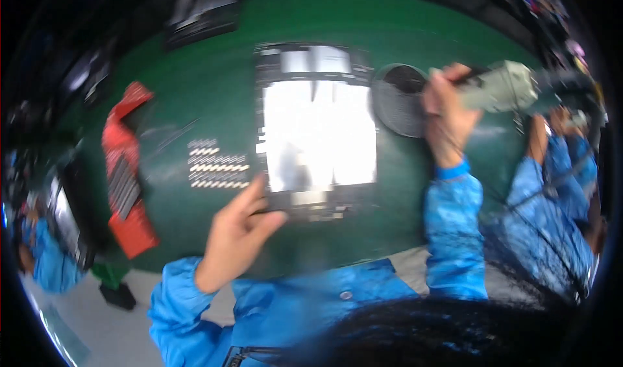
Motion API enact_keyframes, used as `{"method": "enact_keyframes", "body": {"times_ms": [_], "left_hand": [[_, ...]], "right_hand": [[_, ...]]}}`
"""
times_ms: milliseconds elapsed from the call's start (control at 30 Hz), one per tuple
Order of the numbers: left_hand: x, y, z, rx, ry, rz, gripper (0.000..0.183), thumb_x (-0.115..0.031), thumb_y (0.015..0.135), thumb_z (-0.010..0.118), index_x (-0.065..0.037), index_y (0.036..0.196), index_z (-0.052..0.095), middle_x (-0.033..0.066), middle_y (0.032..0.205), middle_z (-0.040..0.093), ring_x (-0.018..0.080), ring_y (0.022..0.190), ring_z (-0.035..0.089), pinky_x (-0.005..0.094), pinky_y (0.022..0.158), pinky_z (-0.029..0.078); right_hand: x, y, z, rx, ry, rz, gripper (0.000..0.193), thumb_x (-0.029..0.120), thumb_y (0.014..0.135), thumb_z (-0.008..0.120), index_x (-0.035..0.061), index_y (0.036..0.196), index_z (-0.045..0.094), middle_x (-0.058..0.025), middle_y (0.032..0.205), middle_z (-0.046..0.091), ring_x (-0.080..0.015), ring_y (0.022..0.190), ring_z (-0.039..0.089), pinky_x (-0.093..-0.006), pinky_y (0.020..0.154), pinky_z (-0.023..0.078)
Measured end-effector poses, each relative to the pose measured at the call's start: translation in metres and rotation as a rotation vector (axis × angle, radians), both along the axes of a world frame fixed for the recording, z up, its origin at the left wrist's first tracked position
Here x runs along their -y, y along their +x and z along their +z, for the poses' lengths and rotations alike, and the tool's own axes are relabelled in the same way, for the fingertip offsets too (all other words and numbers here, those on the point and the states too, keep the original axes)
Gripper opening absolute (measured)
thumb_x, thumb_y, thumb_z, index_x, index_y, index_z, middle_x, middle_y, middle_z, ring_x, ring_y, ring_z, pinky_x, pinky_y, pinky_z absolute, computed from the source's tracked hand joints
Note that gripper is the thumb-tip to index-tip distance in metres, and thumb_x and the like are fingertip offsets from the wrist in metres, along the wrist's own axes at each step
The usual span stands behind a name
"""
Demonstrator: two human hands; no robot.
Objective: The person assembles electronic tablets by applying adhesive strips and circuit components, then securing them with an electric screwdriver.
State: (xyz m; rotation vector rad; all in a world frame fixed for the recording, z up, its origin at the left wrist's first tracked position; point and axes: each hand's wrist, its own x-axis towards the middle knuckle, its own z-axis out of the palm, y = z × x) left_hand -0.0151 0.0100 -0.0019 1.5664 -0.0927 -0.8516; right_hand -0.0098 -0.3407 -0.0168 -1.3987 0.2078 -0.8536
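A flat rectangular panel lies in front of me, with dark edges and a bright, glaring face. My left hand is at its lower left corner, with thumb and forefinger closed on the edge. On the right, my right hand grips a pale grey-green cylindrical tool, blurred by motion. The tool points inward, and a dark cord or hose appears to run from its far right end. Just left of that hand, a round dark dish sits beside the panel.
Several rows of small light parts lie left of the panel on the green table. Farther left is a red wrapping with grey strips on it. A dark tray stands at the back. Other people's blue sleeves show at right.
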Motion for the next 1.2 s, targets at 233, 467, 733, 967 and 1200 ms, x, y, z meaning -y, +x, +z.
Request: {"method": "enact_keyframes", "body": {"times_ms": [233,467,733,967,1200], "left_hand": [[-0.031,0.093,0.029,1.148,0.564,-0.278,0.059,-0.017,0.068,0.083,-0.008,0.122,0.061,0.0112,0.118,0.053,0.0318,0.11,0.051,0.0398,0.093,0.043],[-0.043,0.126,0.022,0.943,0.452,-0.364,0.057,-0.023,0.062,0.09,-0.008,0.104,0.054,0.0084,0.11,0.057,0.0307,0.109,0.05,0.0393,0.091,0.044],[-0.033,0.144,0.01,0.812,0.212,-0.314,0.018,-0.015,0.079,0.078,-0.007,0.092,0.068,0.005,0.096,0.062,0.026,0.097,0.058,0.0362,0.088,0.043],[-0.021,0.122,0.013,1.174,0.223,-0.202,0.011,-0.004,0.075,0.077,-0.004,0.085,0.072,0.0079,0.095,0.067,0.0226,0.089,0.062,0.0334,0.08,0.045],[0.013,0.07,0.009,0.486,0.042,-0.247,0.015,-0.001,0.078,0.073,0.002,0.093,0.072,0.0117,0.088,0.07,0.0194,0.079,0.066,0.0296,0.075,0.052]], "right_hand": [[-0.019,-0.017,0.037,0.21,0.151,0.314,0.047,0.016,0.093,0.056,0.0019,0.135,0.039,-0.0002,0.075,0.04,-0.0088,0.06,0.036,-0.0242,0.056,0.031],[-0.068,-0.019,0.059,0.282,0.114,0.449,0.044,0.02,0.093,0.053,0.0011,0.131,0.043,-0.0001,0.063,0.04,-0.0114,0.058,0.047,-0.0274,0.057,0.041],[-0.116,-0.007,0.053,0.153,0.12,0.47,0.041,0.006,0.092,0.052,-0.0015,0.132,0.043,0.0021,0.056,0.036,-0.0097,0.046,0.038,-0.0242,0.046,0.033],[-0.144,0.003,0.06,0.08,0.281,0.408,0.027,0.007,0.09,0.053,-0.0022,0.115,0.051,0.0012,0.054,0.035,-0.0087,0.043,0.033,-0.0252,0.044,0.031],[-0.168,0.008,0.058,-0.035,0.198,0.428,0.021,0.009,0.095,0.048,0.0025,0.115,0.052,0.0045,0.054,0.031,-0.0063,0.044,0.028,-0.0238,0.044,0.028]]}}
